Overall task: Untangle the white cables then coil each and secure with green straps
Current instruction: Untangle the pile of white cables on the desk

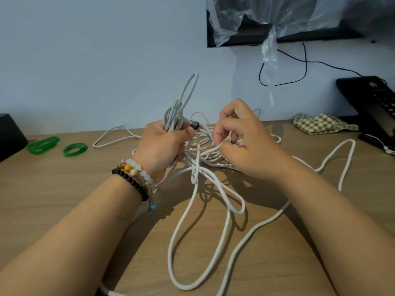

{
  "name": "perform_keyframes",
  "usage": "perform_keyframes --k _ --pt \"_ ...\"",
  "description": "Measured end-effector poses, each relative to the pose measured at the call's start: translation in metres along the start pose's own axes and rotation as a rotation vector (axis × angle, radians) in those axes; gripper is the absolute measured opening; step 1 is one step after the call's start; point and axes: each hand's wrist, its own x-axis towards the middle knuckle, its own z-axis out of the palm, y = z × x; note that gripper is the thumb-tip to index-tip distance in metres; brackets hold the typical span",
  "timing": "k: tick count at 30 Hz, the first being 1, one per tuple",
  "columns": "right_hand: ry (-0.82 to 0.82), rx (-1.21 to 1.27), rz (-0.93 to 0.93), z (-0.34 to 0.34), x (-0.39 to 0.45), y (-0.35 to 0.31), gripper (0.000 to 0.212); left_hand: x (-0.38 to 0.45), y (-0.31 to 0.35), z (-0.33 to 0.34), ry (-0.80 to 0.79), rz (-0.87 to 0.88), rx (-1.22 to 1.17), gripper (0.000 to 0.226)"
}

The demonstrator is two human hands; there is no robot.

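Observation:
A tangle of white cables [205,150] lies in the middle of the wooden table [64,189], with long loops trailing toward me and off to the right. My left hand [162,144] grips a bunch of cable loops that stand upright above it. My right hand [241,137] pinches a single strand at the top of the tangle between thumb and curled fingers. Two green straps lie at the left of the table, one larger [42,144] and one smaller [75,149].
A black box [9,135] stands at the left edge. At the right sit a checked cloth [320,123] and a black telephone [372,103]. A screen wrapped in clear plastic [277,20] hangs on the wall, black wires dangling below it.

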Motion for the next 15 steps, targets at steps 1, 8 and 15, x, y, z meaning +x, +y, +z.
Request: perform_keyframes --k 1,8,15 --pt "-0.049 0.021 0.024 -0.001 -0.001 -0.002 0.011 0.000 0.000 -0.001 0.000 0.008 0.004 0.025" --pt "0.039 -0.034 0.168 0.007 0.001 -0.013 0.027 0.002 0.003 -0.002 0.061 0.078 0.044 0.022" --pt "-0.006 0.204 0.512 0.008 0.002 -0.002 0.024 0.008 0.007 -0.010 0.149 0.119 0.036 0.017"
